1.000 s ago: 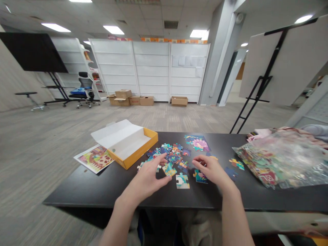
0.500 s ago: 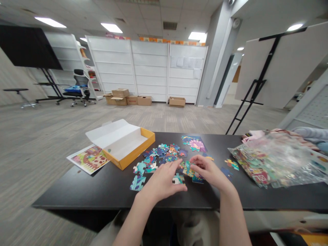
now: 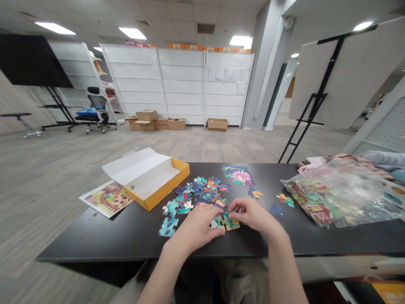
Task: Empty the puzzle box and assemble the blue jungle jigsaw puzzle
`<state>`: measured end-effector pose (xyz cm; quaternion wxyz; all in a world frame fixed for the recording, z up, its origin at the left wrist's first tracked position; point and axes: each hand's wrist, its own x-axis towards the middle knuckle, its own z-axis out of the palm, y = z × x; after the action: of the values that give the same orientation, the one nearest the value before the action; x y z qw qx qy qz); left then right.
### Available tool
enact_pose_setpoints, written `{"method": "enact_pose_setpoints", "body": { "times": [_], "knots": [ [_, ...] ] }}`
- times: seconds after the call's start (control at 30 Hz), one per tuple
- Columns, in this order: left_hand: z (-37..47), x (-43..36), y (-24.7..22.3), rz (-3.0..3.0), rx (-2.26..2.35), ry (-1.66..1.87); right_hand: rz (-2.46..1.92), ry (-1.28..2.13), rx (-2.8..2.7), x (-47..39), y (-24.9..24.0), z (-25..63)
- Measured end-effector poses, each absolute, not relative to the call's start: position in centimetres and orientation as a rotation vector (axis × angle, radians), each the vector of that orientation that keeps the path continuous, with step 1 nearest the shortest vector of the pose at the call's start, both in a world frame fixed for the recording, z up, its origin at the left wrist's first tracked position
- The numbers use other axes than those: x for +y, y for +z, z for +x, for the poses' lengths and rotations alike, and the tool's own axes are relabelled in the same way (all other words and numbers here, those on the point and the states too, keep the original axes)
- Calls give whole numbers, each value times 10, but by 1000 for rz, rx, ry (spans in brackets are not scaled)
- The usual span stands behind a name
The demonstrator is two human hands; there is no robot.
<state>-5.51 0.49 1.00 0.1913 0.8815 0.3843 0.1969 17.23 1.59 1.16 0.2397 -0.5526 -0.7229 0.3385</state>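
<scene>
On the black table, my left hand [image 3: 200, 223] lies low with fingers stretched and thumb apart, over a teal and white jigsaw puzzle piece [image 3: 217, 221] that it partly hides. Just right of it, my right hand [image 3: 253, 214] pinches the upper edge of a green and yellow puzzle piece [image 3: 232, 222]. The two pieces lie side by side, very close; whether they interlock I cannot tell. Beyond my hands spreads a cluster of loose puzzle pieces [image 3: 207, 195]. A joined section with a purple and pink picture [image 3: 240, 175] lies at the far edge.
A yellow box [image 3: 164, 185] with a white lining stands open on the left, beside a picture sheet [image 3: 109, 198]. Single pieces lie to the right, one dark blue [image 3: 278, 212], one colourful [image 3: 285, 199]. Clear plastic bags of puzzles [image 3: 335, 194] cover the table's right side.
My right hand has brought the green and yellow piece down and slightly left, against the teal and white one. My left hand has lowered over its piece, thumb nearer to it.
</scene>
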Motion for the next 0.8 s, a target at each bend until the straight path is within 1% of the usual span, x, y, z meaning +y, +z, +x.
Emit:
{"method": "enact_pose_setpoints", "body": {
  "times": [0.17, 0.3, 0.43, 0.57, 0.8],
  "knots": [
    [-54, 2, 12, 2486, 1067, 558, -1560, 711, -2081, 19, 8, 170],
    [-54, 1, 14, 2507, 1050, 534, -1606, 723, -2079, 21, 7, 172],
    [-53, 1, 15, 2529, 1051, 531, -1691, 678, -1970, 15, 9, 192],
    [-53, -1, 16, 2538, 1048, 526, -1772, 722, -1958, 6, 11, 209],
    [-53, 0, 13, 2560, 1035, 546, -1788, 730, -1955, 3, 13, 205]
  ]
}}
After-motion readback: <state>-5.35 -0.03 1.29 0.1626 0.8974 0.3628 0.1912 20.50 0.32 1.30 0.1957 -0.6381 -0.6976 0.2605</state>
